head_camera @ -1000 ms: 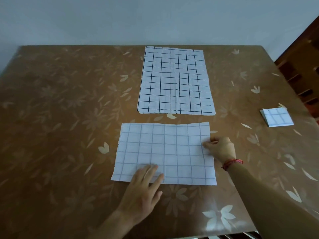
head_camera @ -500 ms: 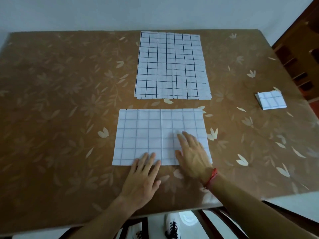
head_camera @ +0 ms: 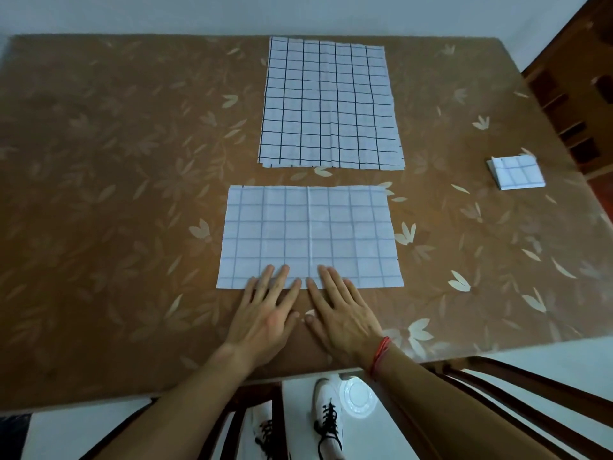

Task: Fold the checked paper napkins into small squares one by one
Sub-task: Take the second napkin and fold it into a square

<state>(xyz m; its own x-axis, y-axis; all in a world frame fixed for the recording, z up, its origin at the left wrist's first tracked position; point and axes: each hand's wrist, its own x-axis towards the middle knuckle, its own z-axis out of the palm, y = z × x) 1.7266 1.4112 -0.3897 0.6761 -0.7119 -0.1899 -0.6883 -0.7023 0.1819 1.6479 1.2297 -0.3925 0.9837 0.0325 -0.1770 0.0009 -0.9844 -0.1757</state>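
Observation:
A half-folded checked napkin (head_camera: 310,232) lies flat near the table's front edge, pale side up, with a crease down its middle. My left hand (head_camera: 267,313) and my right hand (head_camera: 338,313) lie flat side by side, fingers spread, with the fingertips pressing on the napkin's near edge. Neither hand holds anything. Behind it lies a stack of unfolded checked napkins (head_camera: 330,104) with dark grid lines. A small pile of napkins folded into squares (head_camera: 515,174) sits at the right.
The brown table (head_camera: 116,194) has a leaf pattern. A dark wooden cabinet (head_camera: 570,91) stands beyond the right edge. Below the front edge I see a wooden chair (head_camera: 517,390) and white shoes (head_camera: 326,413) on a pale floor.
My right hand let go of the napkin's right edge, slid across it and came down to the near edge beside my left hand. The camera tilted down.

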